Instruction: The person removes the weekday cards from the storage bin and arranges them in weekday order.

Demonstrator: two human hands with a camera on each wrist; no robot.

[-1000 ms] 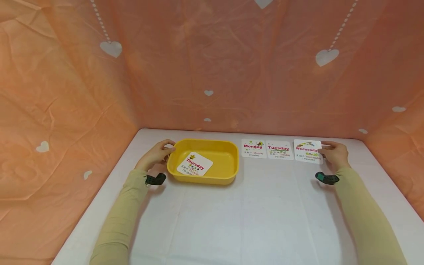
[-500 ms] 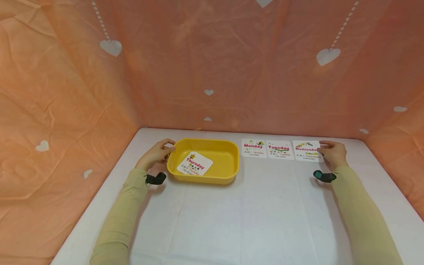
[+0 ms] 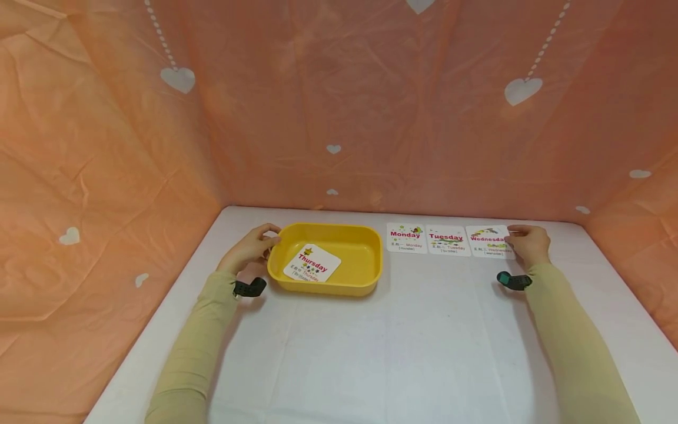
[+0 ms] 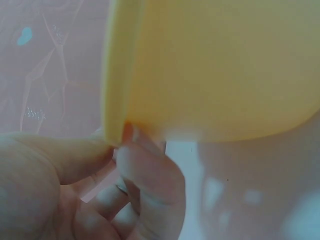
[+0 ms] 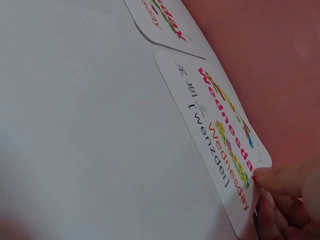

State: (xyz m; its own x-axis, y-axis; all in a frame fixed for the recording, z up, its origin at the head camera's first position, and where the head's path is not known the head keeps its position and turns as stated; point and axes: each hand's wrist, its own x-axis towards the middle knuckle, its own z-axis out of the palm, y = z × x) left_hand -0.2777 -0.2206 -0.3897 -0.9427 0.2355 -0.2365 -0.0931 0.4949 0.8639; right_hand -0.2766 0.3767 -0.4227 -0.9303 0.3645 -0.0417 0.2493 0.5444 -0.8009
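Head view: pinched tray (image 3: 324, 288) at rim with left hand (image 3: 249, 247) and Wednesday card (image 3: 488, 242), just beside Tuesday card (image 3: 448, 241), with right hand (image 3: 531, 242).

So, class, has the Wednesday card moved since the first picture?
Yes: in the head view, the Wednesday card has shifted slightly left, closer to the Tuesday card, which has stayed put.

The left wrist view cuts off the yellow tub (image 4: 215, 70).

Head view facing forward-down, wrist close-ups, right sharing Wednesday card (image 5: 215, 137)
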